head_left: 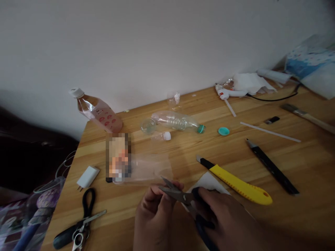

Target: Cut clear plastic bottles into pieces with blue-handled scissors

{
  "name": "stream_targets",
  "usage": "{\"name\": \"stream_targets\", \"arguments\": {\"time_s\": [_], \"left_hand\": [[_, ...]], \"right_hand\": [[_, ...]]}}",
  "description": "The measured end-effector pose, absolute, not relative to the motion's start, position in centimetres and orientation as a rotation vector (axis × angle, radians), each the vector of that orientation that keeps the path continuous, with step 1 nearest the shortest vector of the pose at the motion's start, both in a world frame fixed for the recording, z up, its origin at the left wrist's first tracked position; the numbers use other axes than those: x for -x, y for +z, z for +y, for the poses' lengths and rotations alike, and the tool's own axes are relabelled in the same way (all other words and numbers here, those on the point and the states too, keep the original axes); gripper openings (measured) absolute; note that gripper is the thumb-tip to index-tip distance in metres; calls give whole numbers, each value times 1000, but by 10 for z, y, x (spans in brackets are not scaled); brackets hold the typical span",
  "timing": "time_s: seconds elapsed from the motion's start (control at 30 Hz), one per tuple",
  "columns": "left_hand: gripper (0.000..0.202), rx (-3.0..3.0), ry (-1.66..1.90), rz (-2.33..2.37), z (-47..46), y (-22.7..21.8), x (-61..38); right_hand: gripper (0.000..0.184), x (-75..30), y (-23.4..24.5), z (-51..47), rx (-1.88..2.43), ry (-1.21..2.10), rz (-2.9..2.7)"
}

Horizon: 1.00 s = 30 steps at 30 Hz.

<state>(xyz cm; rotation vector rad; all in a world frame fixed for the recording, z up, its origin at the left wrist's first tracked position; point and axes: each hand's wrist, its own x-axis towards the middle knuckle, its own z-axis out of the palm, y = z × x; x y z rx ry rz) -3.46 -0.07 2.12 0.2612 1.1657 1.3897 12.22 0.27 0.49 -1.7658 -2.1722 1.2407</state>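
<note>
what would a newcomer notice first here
Probably the bright yellow utility knife lying on the wooden table, right of centre. Next, the scissors in the right hand, blades parted at the left hand. Then the large white-capped bottle at the table's back left.

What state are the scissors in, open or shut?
Open: the scissors have their two blades spread, with a visible gap between the tips.

Nothing readable on my feed.
The white-capped bottle carries a small dark mark above red printed shapes, too small for me to make out as words or numbers.
</note>
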Motion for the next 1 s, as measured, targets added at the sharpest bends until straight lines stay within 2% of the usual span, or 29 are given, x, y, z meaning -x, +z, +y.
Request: {"name": "stream_targets", "arguments": {"time_s": [0.3,0.67,1.0], "left_hand": [[24,-271,1410,1164,0,22,33],[24,-276,1407,1119,1,22,36],[14,-298,1362,1064,1,28,39]], "right_hand": [[18,-125,-5,-1,1726,1161,-2191],[5,-129,-9,-2,1672,1219,-2148],[5,-130,-14,-2,1618,1216,-2162]]}}
